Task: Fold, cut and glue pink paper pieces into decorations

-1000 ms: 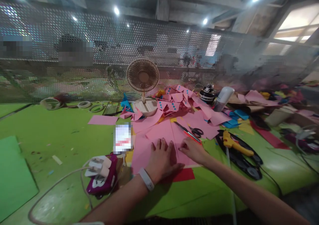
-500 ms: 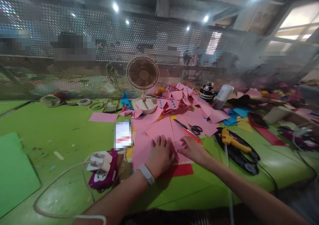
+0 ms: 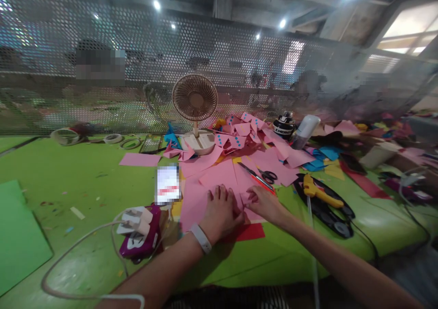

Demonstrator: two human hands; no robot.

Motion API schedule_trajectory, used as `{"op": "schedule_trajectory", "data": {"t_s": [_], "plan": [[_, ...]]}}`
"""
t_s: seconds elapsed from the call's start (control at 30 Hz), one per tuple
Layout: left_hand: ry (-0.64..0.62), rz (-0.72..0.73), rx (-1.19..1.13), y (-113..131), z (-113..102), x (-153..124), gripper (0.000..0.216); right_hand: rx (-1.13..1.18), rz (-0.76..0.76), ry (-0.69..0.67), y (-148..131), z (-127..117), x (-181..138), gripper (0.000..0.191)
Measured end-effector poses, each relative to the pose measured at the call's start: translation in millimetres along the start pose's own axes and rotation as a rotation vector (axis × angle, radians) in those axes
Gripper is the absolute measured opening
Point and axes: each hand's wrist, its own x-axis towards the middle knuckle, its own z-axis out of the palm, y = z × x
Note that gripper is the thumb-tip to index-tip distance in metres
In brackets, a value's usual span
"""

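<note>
My left hand (image 3: 221,212) lies on pink paper (image 3: 195,199) with its fingers stretched out, a pale band round the wrist. Just to its right, my right hand (image 3: 265,204) has its thumb and fingertips drawn together on a small pink paper piece (image 3: 245,198); its far fingers are partly hidden. Black scissors (image 3: 268,176) and an orange-red cutter or pen (image 3: 263,181) lie on the sheets beyond my right hand. Red paper (image 3: 249,232) shows under the near edge of the pink sheets.
A small fan (image 3: 195,99) stands behind, beside folded pink paper shapes (image 3: 236,133). At right, a yellow glue gun (image 3: 321,193) rests on a black holder. At left are a phone (image 3: 167,186), a purple power strip (image 3: 142,243) with cables, and green sheets (image 3: 20,240).
My right fingertips have drawn closer together on the small pink piece beside my left hand. The left hand has stayed nearly still; the view has shifted slightly.
</note>
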Motion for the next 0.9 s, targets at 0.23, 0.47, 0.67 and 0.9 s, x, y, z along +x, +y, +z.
{"op": "schedule_trajectory", "data": {"t_s": [0.23,0.47,0.67,0.9], "plan": [[0.060,-0.012,-0.041,-7,-8,9,0.041,-0.165,-0.030,0.019,1,-8,-2,0.049],[0.029,-0.148,-0.134,-22,-19,18,0.038,-0.259,-0.147,-0.130,-3,-1,-8,0.078],[0.101,-0.154,-0.178,-25,-26,20,0.046,-0.263,-0.209,-0.131,4,7,-3,0.049],[0.322,-0.106,-0.178,-37,-33,25,0.037,-0.108,-0.335,0.099,18,-33,12,0.037]]}}
